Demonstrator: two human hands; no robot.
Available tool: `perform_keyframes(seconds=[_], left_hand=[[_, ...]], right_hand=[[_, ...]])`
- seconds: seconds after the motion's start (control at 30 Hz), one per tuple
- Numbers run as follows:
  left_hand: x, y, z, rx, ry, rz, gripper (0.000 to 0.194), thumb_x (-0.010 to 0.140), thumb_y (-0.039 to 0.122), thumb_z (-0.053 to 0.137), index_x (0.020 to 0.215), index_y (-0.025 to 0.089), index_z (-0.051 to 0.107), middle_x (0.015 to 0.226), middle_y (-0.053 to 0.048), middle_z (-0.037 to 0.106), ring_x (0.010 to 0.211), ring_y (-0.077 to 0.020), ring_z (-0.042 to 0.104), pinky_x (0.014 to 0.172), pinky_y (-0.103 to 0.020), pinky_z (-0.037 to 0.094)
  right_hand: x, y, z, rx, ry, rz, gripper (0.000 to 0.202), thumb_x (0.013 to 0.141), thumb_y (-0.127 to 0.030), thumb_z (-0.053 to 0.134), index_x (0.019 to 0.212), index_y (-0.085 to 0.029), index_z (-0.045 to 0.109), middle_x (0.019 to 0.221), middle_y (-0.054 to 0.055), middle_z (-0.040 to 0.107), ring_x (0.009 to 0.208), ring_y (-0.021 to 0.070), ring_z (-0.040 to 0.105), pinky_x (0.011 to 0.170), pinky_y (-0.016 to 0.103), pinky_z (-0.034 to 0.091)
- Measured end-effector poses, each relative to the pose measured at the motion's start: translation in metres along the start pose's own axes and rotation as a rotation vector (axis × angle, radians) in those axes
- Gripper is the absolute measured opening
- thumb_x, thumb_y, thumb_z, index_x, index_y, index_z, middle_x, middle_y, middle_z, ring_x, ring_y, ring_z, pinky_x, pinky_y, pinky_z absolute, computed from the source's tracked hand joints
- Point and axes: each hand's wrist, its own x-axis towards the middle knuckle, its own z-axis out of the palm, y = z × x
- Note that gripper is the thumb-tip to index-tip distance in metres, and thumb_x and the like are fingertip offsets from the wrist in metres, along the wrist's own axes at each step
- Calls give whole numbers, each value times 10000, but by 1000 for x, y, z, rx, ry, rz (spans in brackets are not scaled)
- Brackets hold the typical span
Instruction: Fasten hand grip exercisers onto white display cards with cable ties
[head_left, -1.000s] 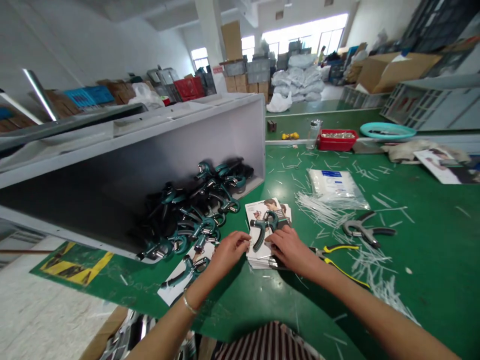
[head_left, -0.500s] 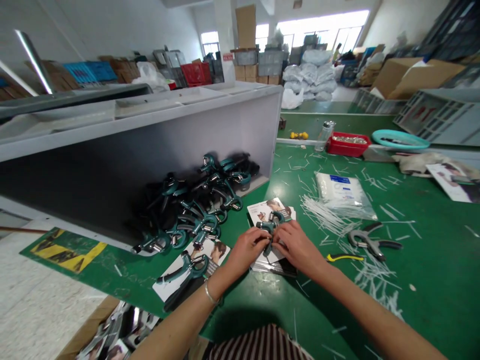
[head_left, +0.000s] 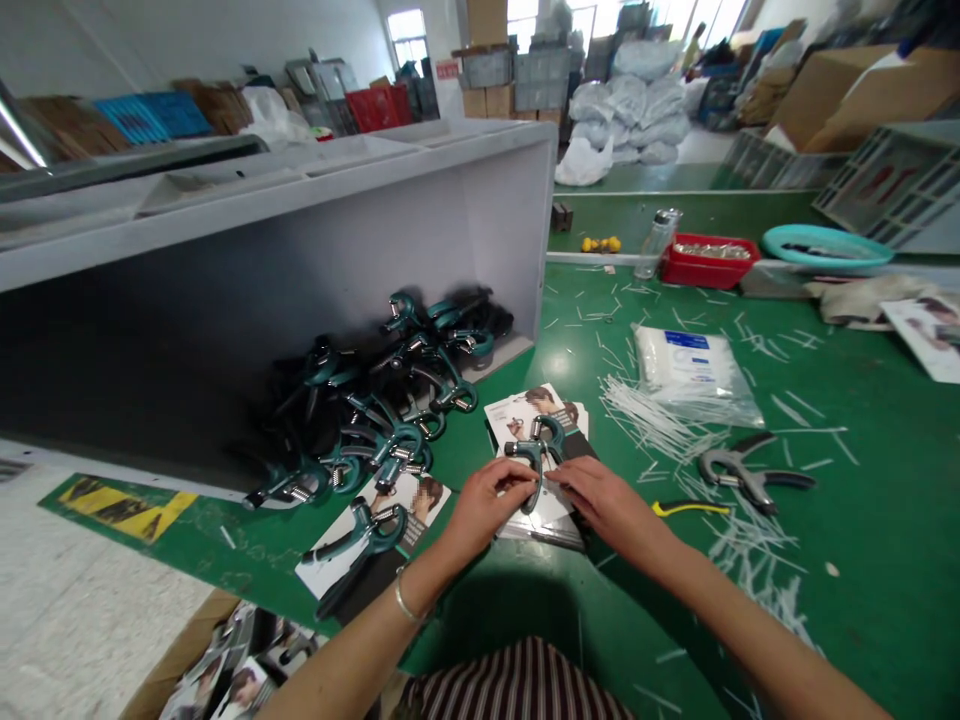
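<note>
A green and black hand gripper tool (head_left: 534, 455) with a metal spring lies over a stack of printed cards (head_left: 517, 410) in front of me. My left hand (head_left: 486, 505) is closed on its left side, thumb and fingers pinched at the handle. My right hand (head_left: 600, 495) is at its right side, fingers pressed together near the other handle; what the fingertips hold is too small to make out. To the left, another hand gripper (head_left: 364, 540) rests on a separate printed card (head_left: 427, 497).
A grey crate (head_left: 517, 200) on its side holds many hand grippers (head_left: 405, 440). At right are white plastic ties (head_left: 652, 420), a bag of ties (head_left: 694, 370), grey-handled pliers (head_left: 750, 472), a yellow-handled tool (head_left: 690, 508), a red tray (head_left: 709, 272) and a bottle (head_left: 658, 243).
The view has shifted a little. My right hand's fingers have drawn back slightly to the right and lie lower, so more of the hand gripper shows between my hands.
</note>
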Motion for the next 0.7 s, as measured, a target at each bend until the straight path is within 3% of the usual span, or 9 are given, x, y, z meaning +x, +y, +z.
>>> perform_keyframes(seconds=[0.1, 0.3, 0.43, 0.5, 0.6, 0.7], left_hand=[[-2, -3, 2, -3, 1, 12, 134, 860, 275, 654, 941, 207, 734, 924, -34, 681, 852, -166, 627, 771, -250, 466], [-5, -8, 3, -41, 30, -14, 158, 863, 302, 655, 976, 203, 704, 935, -38, 696, 857, -176, 638, 801, -269, 488], [-13, 0, 8, 44, 15, 59, 115, 874, 266, 635, 938, 203, 706, 940, -42, 674, 882, -175, 630, 829, -274, 487], [-13, 3, 9, 121, 4, 139, 106, 884, 241, 617, 924, 212, 711, 954, -44, 671, 937, -180, 621, 885, -288, 473], [-2, -1, 0, 213, 43, 186, 130, 894, 230, 593, 886, 224, 722, 912, -35, 687, 919, -179, 621, 890, -296, 466], [19, -11, -21, 181, 144, 88, 118, 868, 251, 617, 846, 209, 726, 870, -32, 707, 841, -177, 643, 827, -295, 490]], right_hand=[[3, -4, 1, -130, -5, 17, 211, 974, -187, 489, 1097, -166, 659, 973, 109, 688, 920, 240, 587, 881, 418, 488], [0, -3, -2, -91, -3, 115, 336, 929, -195, 571, 1264, -176, 561, 982, 81, 676, 911, 232, 574, 823, 370, 487], [-11, -5, -2, -343, -103, 19, 105, 920, -158, 568, 976, -179, 654, 900, 86, 647, 881, 254, 540, 824, 408, 440], [-9, -9, 1, -442, -131, 24, 130, 929, -142, 545, 859, -188, 644, 843, 80, 625, 834, 249, 522, 791, 397, 423], [8, -18, 11, -458, -78, 76, 139, 943, -164, 536, 850, -177, 639, 825, 83, 631, 841, 248, 519, 769, 372, 407], [34, -27, 21, -327, -43, 105, 140, 961, -195, 528, 891, -169, 647, 870, 78, 667, 864, 226, 542, 797, 342, 411]])
